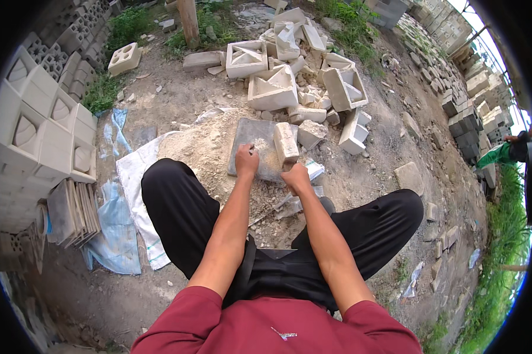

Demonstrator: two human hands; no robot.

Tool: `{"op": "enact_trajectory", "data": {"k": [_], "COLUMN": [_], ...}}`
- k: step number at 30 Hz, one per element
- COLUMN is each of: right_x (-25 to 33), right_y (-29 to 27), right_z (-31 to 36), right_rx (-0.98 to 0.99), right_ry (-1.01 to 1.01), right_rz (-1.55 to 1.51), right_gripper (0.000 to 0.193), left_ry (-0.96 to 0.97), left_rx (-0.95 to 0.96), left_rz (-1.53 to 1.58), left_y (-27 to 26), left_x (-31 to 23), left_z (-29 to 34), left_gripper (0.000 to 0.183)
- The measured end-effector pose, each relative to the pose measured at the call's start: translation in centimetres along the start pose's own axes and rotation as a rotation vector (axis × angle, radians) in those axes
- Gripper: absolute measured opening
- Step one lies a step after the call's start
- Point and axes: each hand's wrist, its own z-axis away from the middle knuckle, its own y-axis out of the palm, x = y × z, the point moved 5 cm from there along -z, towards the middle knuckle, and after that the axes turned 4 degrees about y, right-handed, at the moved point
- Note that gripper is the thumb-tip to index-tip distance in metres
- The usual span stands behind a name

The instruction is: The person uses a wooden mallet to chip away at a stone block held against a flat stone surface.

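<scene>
While left grip [247, 161] curls over slab [264, 169], right grip [296, 177] curls beside pale block [286, 142]; contents unclear.

Grip of left fingers [244, 151] too small to tell, wooden post [188, 22] cropped above, co-worker [521, 150] cropped at right

We see a rough, chalky-looking masonry block [286, 143] and a flat, matt grey slab [253, 131] dusted with grit. The crumbled heap [202, 147] looks powdery and coarse. We find the white sack [137, 192] woven, the blue sheeting [114, 227] wrinkled plastic, the post [189, 23] bare wood, and our black trousers [171, 192] soft matt cloth.
</scene>
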Motion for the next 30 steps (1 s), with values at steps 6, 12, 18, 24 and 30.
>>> {"op": "enact_trajectory", "data": {"k": [6,12,18,24,30], "right_x": [3.5,-0.3,-1.1,-5.0,-4.6], "right_y": [1.0,4.1,1.0,-1.0,-1.8], "right_z": [0.5,1.3,0.3,-0.5,0.5], "right_rx": [-0.071,-0.002,-0.031,-0.231,-0.237], "right_ry": [-0.043,0.017,0.091,0.166,0.126], "right_rz": [-0.166,0.056,-0.242,-0.338,-0.252], "right_gripper": [0.052,0.056,0.051,0.054,0.052], "left_ry": [-0.027,-0.055,-0.047,-0.007,0.08], "left_rx": [-0.065,-0.071,0.132,0.274,0.248], "left_rz": [-0.037,0.002,0.062,0.145,-0.164], "left_y": [-0.8,-0.5,2.4,6.7,8.4], "left_x": [0.9,1.2,1.5,-1.6,-2.4], "left_z": [0.4,-0.2,0.5,1.4,1.8], "left_gripper": [0.028,0.027,0.023,0.024,0.024]}}
